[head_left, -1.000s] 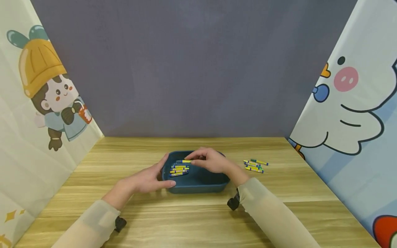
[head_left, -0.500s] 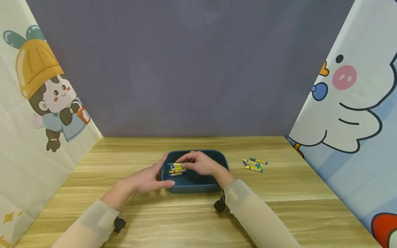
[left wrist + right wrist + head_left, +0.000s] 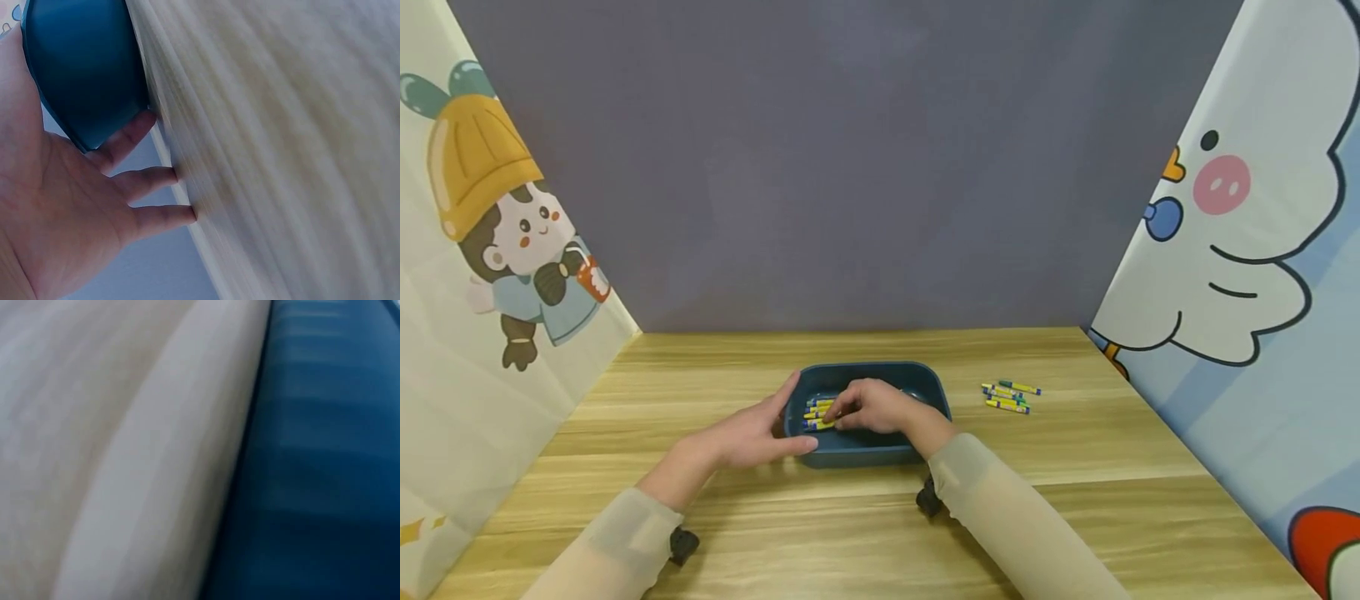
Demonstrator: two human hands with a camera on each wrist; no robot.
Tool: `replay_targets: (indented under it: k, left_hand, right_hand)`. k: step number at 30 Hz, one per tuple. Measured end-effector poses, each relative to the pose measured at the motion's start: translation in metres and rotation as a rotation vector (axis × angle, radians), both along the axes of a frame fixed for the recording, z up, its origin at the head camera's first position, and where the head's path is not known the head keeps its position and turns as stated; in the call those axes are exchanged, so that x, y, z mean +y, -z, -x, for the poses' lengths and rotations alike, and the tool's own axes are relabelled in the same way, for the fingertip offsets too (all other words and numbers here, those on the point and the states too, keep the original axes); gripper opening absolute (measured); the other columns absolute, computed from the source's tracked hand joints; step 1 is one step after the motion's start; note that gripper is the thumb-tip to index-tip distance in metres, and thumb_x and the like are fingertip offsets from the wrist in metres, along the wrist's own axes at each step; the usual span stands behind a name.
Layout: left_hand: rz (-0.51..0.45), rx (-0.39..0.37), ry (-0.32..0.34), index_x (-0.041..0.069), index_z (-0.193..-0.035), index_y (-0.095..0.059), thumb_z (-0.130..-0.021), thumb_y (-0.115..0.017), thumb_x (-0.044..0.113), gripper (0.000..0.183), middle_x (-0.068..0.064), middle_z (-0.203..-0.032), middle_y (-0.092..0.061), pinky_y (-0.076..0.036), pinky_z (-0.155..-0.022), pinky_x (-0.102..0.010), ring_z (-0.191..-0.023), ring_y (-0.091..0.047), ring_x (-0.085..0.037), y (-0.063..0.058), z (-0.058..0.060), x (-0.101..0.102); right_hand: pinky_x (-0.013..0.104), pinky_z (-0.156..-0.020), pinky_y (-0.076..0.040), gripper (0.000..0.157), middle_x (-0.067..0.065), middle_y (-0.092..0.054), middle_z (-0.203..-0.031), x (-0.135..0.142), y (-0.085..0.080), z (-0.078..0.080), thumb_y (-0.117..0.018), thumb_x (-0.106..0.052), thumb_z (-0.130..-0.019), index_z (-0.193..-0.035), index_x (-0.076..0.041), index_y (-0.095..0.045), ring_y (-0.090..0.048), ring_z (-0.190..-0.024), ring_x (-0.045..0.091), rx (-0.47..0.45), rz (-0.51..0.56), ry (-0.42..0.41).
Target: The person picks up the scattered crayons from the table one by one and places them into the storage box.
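Observation:
A dark blue tray stands on the wooden table. At its left end lie several yellow-and-blue crayons, side by side. My left hand rests against that end of the tray, its thumb along the near rim and its fingers straight. In the left wrist view, this hand has spread fingers, one at the tray and others reaching the tabletop. Inside the tray, my right hand has curled fingers and pinches the right end of the nearest crayon. The right wrist view shows no hand.
To the right of the tray, several more crayons lie in a loose pile on the table. A grey backdrop rises behind the table. Cartoon-printed sheets flank both sides.
My right hand has brought a crayon leftward to the row in the tray, then come nearer to the row's front crayon. My left hand stays at the tray's end. The head view has shifted slightly.

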State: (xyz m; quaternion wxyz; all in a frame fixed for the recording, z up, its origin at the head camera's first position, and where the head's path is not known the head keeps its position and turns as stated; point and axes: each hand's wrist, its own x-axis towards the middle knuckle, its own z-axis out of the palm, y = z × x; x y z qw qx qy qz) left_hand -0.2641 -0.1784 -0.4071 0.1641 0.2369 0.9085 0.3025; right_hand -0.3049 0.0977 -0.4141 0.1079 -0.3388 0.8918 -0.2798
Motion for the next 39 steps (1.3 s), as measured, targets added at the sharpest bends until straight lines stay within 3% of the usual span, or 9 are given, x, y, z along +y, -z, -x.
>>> replay_targets:
  k: [5,15,22,30,39]
  left_hand:
    - [-0.002,-0.015,-0.003,0.024,-0.178,0.011,-0.1,-0.07,0.069,0.121,-0.022,-0.161,-0.056,-0.051,-0.114,-0.059,-0.135,-0.066,-0.029,0.0,0.0,0.0]
    - [0.009,0.019,0.007,0.022,-0.178,0.011,-0.101,-0.068,0.07,0.12,-0.026,-0.173,-0.04,-0.048,-0.117,-0.061,-0.144,-0.059,-0.034,0.001,0.0,-0.001]
    - [0.013,0.03,0.006,0.02,-0.178,0.009,-0.1,-0.068,0.07,0.12,-0.027,-0.175,-0.036,-0.047,-0.118,-0.062,-0.148,-0.056,-0.037,0.001,0.0,0.0]
    - [0.007,0.019,0.006,0.022,-0.178,0.009,-0.1,-0.069,0.07,0.12,-0.025,-0.177,-0.032,-0.046,-0.118,-0.063,-0.151,-0.052,-0.039,0.002,0.001,0.0]
    - [-0.001,0.011,-0.004,0.024,-0.178,0.009,-0.099,-0.07,0.07,0.122,-0.025,-0.175,-0.037,-0.048,-0.116,-0.063,-0.144,-0.058,-0.037,0.004,0.002,0.0]
  right_hand:
    - [0.026,-0.087,-0.053,0.019,-0.003,-0.075,-0.108,-0.002,0.0,-0.001,-0.082,-0.016,-0.101,-0.118,-0.021,-0.087,-0.059,-0.093,0.003,0.011,-0.039,0.008]
    - [0.031,-0.094,-0.057,0.02,-0.004,-0.08,-0.117,-0.003,0.0,0.0,-0.08,-0.015,-0.102,-0.121,-0.022,-0.086,-0.069,-0.102,0.008,0.017,-0.052,0.007]
    - [0.029,-0.091,-0.056,0.021,-0.005,-0.076,-0.114,0.0,0.002,0.0,-0.081,-0.018,-0.102,-0.122,-0.024,-0.086,-0.064,-0.099,0.005,0.012,-0.055,0.025]
    - [0.03,-0.081,-0.053,0.023,-0.005,-0.072,-0.11,0.004,-0.004,0.003,-0.079,-0.021,-0.104,-0.126,-0.025,-0.084,-0.061,-0.091,0.008,-0.01,0.031,0.064]
    - [0.032,-0.077,-0.054,0.029,0.005,-0.076,-0.13,0.028,-0.024,0.002,-0.075,-0.022,-0.107,-0.135,-0.019,-0.08,-0.064,-0.088,0.014,-0.041,0.129,0.085]
